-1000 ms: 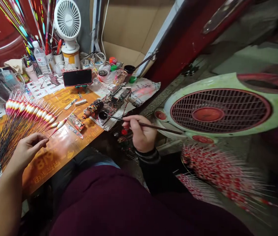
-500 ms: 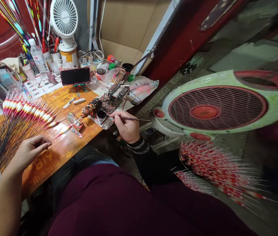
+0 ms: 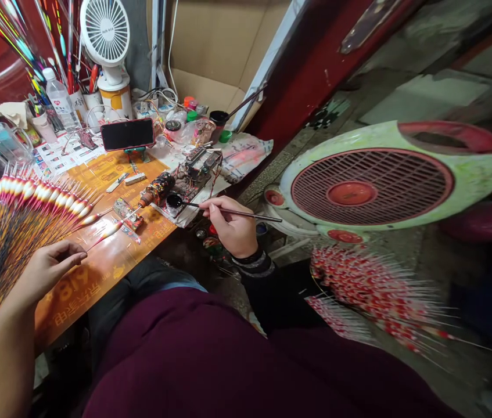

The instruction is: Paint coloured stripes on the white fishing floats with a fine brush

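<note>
My left hand [image 3: 43, 273] sits at the table's left side, its fingers closed on the thin dark stems of a fan of painted fishing floats [image 3: 40, 197] with red, white and yellow bodies. One float [image 3: 110, 230] reaches out from my fingertips, its tip near a paint-spattered spinning device [image 3: 157, 188]. My right hand [image 3: 228, 226] grips a thin paintbrush [image 3: 246, 213], whose tip meets a small pot of black paint [image 3: 174, 201].
An orange printed mat [image 3: 97, 278] covers the table. Behind it stand a phone on a stand [image 3: 127, 134] and a small white fan [image 3: 105, 32]. A large green-and-red floor fan [image 3: 372, 186] stands to the right, above a bunch of red-and-white floats [image 3: 372, 290].
The single float has slid up and right, toward the spattered device. The brush tip has moved onto the black pot. The whole view has drifted slightly.
</note>
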